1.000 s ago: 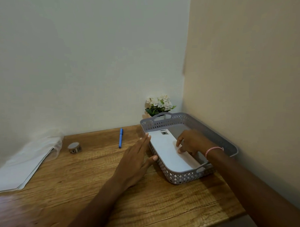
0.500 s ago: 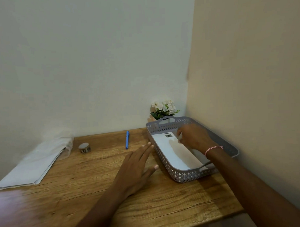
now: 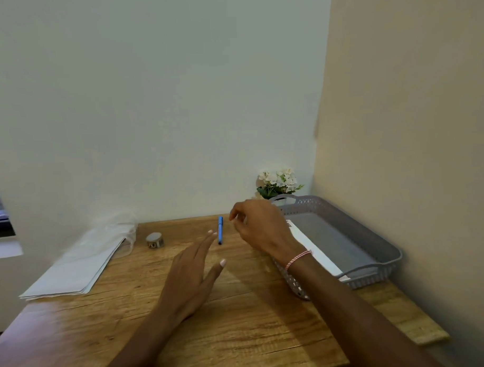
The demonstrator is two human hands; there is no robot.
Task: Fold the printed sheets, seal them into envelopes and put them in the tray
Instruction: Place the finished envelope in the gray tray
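A grey perforated tray (image 3: 380, 241) stands at the table's right end against the beige wall. A white envelope (image 3: 314, 249) lies flat along its left side, partly hidden by my right wrist. My right hand (image 3: 261, 226) hovers above the table just left of the tray, fingers loosely curled, holding nothing. My left hand (image 3: 194, 267) is flat over the wooden table (image 3: 240, 320) with straight fingers, empty. A stack of white sheets (image 3: 76, 268) lies at the far left, with clear plastic wrap at its far end.
A blue pen (image 3: 220, 229) lies between my two hands near the back wall. A small roll of tape (image 3: 154, 240) sits right of the sheets. A pot of white flowers (image 3: 278, 183) stands in the corner behind the tray. The table's right edge ends past the tray.
My right hand has let go of the envelope and lifted out of the tray, moving left over the table. My left hand shifted slightly left. The view tilted up.
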